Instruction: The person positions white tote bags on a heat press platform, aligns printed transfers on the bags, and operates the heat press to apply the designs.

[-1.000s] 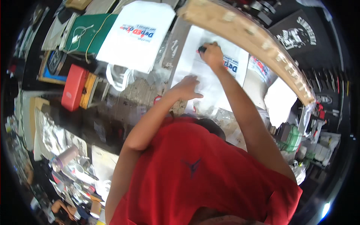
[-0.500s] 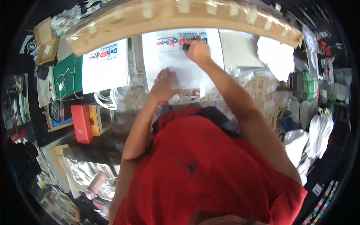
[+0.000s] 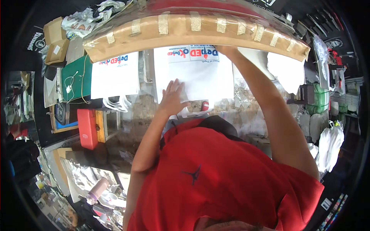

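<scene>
A white tote bag (image 3: 204, 82) with blue and red printing lies flat before me, its handles toward my body. My left hand (image 3: 172, 98) rests on its near left part, fingers stretched and spread. At the bag's far right corner my right hand (image 3: 226, 50) reaches under the edge of a taped cardboard piece (image 3: 175, 30). That edge hides its fingers and whatever they may hold. To the left lies a stack of similar white printed bags (image 3: 115, 79), white handles hanging off the near side.
The cardboard overhangs the work's far side. A green board (image 3: 79, 82) with a white cable lies left, above a red box (image 3: 87, 129). A crumpled white sheet (image 3: 286, 71) lies right, and white plastic bags (image 3: 329, 148) hang lower right. A pink bottle (image 3: 98, 189) is lower left.
My right hand has moved away from me and right, from the bag's print to beneath the cardboard edge. The dark tool seen in it is now hidden. My left hand stays on the bag.
</scene>
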`<act>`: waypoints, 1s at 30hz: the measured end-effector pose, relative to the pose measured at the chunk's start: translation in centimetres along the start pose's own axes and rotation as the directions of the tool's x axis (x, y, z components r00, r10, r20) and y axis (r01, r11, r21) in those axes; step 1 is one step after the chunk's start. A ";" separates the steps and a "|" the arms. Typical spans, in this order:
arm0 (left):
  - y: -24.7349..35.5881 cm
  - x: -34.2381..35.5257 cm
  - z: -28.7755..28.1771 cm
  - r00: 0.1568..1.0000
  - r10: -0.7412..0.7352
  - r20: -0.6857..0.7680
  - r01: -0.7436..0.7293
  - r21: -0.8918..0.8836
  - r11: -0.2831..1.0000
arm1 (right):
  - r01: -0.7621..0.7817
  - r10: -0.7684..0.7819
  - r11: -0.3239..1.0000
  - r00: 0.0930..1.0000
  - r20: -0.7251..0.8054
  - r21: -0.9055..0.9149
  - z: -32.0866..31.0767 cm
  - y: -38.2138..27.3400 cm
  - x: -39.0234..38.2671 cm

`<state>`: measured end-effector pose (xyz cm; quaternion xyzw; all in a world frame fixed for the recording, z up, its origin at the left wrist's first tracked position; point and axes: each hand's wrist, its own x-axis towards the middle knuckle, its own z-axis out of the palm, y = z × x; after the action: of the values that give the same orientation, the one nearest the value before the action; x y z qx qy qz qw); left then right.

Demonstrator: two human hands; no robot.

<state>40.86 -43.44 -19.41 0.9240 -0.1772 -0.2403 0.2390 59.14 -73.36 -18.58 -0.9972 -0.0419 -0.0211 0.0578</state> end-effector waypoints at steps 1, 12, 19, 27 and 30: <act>0.5 0.3 -0.3 0.999 0.032 0.010 -0.032 0.005 0.999 | 0.168 -0.180 0.983 0.965 -0.191 -0.075 4.0 4.2 1.2; -0.6 0.3 -0.6 1.000 0.023 0.010 -0.023 -0.018 1.000 | 0.112 -0.101 0.987 0.990 -0.100 0.113 4.2 -15.7 -5.4; -1.4 0.1 -0.7 0.997 0.037 0.062 -0.035 -0.041 0.999 | -0.175 0.174 0.977 0.985 0.024 0.125 0.7 -1.9 -6.8; -1.2 0.3 -0.3 0.996 0.049 0.068 -0.043 -0.090 0.995 | 0.170 -0.170 0.975 0.985 -0.008 0.143 2.5 -9.1 -5.1; -1.0 0.3 -1.0 0.992 0.045 0.118 -0.038 -0.063 0.997 | 0.181 -0.161 0.968 0.980 -0.119 0.175 5.4 -15.8 -3.1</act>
<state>41.85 -42.38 -19.28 0.8963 -0.2032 -0.2954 0.2609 54.89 -57.38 -22.27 -0.9777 -0.1265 -0.0738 0.1503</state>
